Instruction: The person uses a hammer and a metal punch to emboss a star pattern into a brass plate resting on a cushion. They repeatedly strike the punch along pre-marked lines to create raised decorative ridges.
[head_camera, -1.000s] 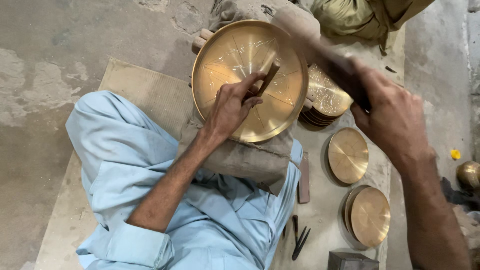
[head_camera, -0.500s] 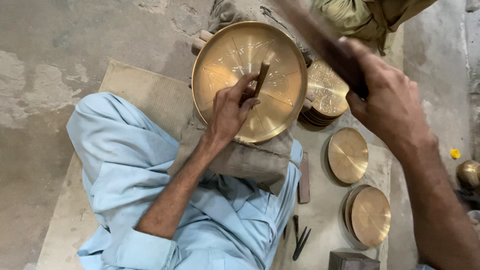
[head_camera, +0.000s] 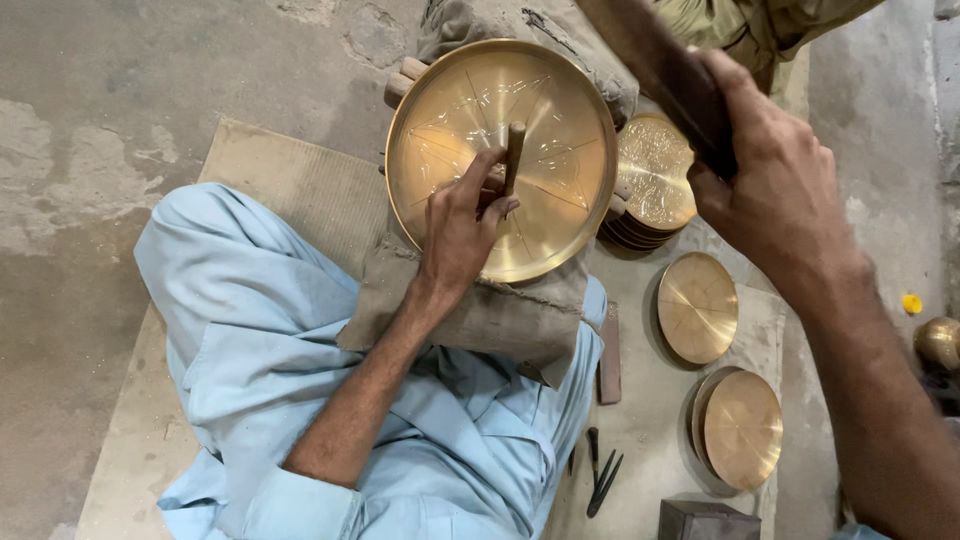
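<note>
A large round brass tray (head_camera: 545, 100) with engraved lines rests on a brown cloth pad over my lap. My left hand (head_camera: 462, 225) holds a short metal punch (head_camera: 513, 155) upright against the tray's middle. My right hand (head_camera: 775, 190) is raised to the right of the tray, gripping the dark wooden handle of a mallet (head_camera: 665, 75) that slants up toward the top edge. The mallet's head is out of view.
A stack of engraved brass plates (head_camera: 655, 185) sits right of the tray. Two more brass plates (head_camera: 697, 306) (head_camera: 742, 428) lie lower right. Small dark tools (head_camera: 600, 480) lie on the floor mat. A dark block (head_camera: 705, 520) is at the bottom edge, a round brass object (head_camera: 940, 342) far right.
My right hand has lifted the mallet up and away from the tray. The punch in my left hand has tilted from slanted to upright.
</note>
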